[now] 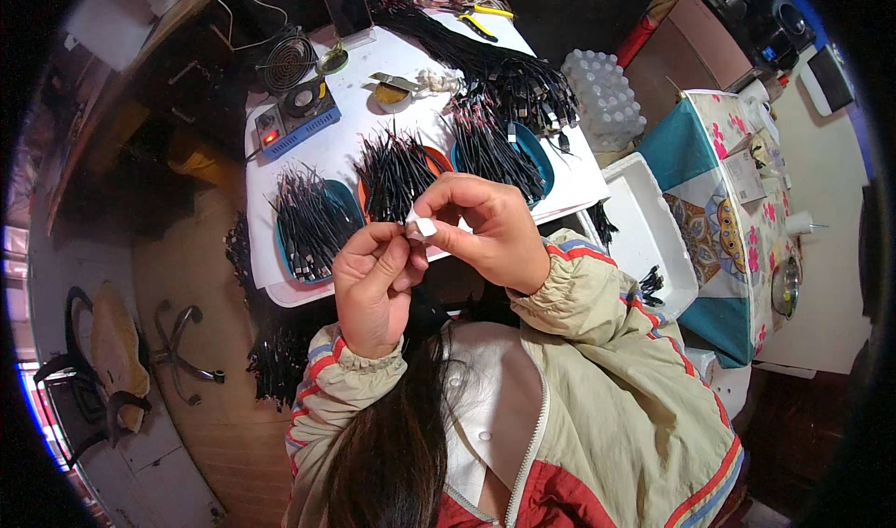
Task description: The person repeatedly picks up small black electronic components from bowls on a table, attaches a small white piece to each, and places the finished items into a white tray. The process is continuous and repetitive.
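Observation:
My left hand (373, 281) and my right hand (490, 234) meet above the table's near edge, fingers closed in a pinch. Between their fingertips is a small white piece (424, 228), too small to tell whether paper, tape or cloth. Just beyond, bundles of short black cables fill three baskets: the left bundle (313, 225) in a blue basket (343, 200), the middle bundle (392, 173) in an orange basket (439, 160), and the right bundle (490, 145) in a teal basket (534, 155). Some cables show metal plugs, others reddish wire ends.
A blue soldering station (301, 116) with a red light stands back left on the white table (373, 62), by a small fan (287, 64). More black cables (467, 48) and yellow-handled pliers (481, 26) lie behind. A white foam box (677, 248) sits right; an office chair (117, 360) left.

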A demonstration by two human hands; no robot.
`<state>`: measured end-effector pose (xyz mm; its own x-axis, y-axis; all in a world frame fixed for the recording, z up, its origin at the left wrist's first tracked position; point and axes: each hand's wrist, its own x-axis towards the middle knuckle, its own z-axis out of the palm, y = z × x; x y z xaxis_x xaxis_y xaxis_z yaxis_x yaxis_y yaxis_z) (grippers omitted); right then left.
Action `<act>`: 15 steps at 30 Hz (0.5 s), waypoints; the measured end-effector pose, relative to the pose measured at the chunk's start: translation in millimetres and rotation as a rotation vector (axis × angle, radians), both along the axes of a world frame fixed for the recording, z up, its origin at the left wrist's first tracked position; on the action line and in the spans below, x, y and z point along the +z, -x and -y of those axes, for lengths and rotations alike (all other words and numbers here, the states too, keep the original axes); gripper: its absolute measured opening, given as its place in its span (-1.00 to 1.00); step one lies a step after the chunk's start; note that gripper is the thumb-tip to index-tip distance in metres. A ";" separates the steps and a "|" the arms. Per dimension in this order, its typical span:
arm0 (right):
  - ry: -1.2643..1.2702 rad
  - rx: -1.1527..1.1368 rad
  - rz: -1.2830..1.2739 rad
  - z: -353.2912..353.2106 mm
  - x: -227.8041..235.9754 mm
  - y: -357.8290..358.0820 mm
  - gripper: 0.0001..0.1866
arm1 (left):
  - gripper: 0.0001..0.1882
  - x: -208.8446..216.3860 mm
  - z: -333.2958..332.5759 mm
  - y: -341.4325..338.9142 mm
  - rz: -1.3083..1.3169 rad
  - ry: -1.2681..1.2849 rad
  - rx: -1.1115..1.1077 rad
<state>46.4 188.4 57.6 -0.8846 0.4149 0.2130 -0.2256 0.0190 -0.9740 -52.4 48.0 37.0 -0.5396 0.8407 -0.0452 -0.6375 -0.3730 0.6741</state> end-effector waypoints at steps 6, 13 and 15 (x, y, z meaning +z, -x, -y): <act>0.586 0.151 -0.033 5.2 -2.7 2.5 -0.85 | -0.86 -1.2 1.7 -0.1 0.095 -0.058 -0.076; 0.375 0.229 0.021 -6.6 -3.7 2.0 -0.83 | -0.89 -0.1 4.8 5.0 0.135 0.024 -0.198; 0.262 0.222 0.015 -8.5 -1.4 1.6 -0.82 | -0.89 0.8 5.4 5.8 0.136 0.026 -0.219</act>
